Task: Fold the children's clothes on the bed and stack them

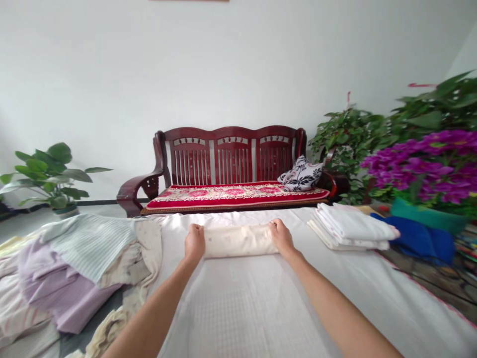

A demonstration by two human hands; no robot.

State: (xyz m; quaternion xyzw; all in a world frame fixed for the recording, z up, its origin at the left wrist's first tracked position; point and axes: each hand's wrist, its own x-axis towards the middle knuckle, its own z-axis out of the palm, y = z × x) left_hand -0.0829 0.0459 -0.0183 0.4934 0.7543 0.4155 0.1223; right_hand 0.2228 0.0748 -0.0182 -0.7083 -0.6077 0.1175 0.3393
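Gripping, left hand (195, 242): closed, fingers curled around the left end of the cream folded band; the forearm reaches in from the lower edge.
Right hand (281, 238): closed on the opposite end of the same band, thumb and fingers pinching near its upper corner.
Cream folded band (238, 241): a long, flat strip of soft fabric with small faint spots, held level between the two hands, above the middle of the desk; whether its underside touches cannot be told.
White-cloth-covered desk (357, 293): wrinkled along the far edge, with a faint grid texture nearer the viewer.
Loose pile, left: a pale green ribbed garment (93, 243) overlapping a lilac fabric garment (63, 286), with crumpled cream cloth (151, 243) beside them.
Folded stack, right: neatly layered white fabric pieces (352, 223), well apart from the right hand; bright blue cloth (417, 238) lies just beyond.
Background: a dark red-brown wooden settee (231, 134) bearing a red floral seat cover (223, 193) and a black-and-white patterned cushion (301, 175); purple flowers (428, 164) at right.
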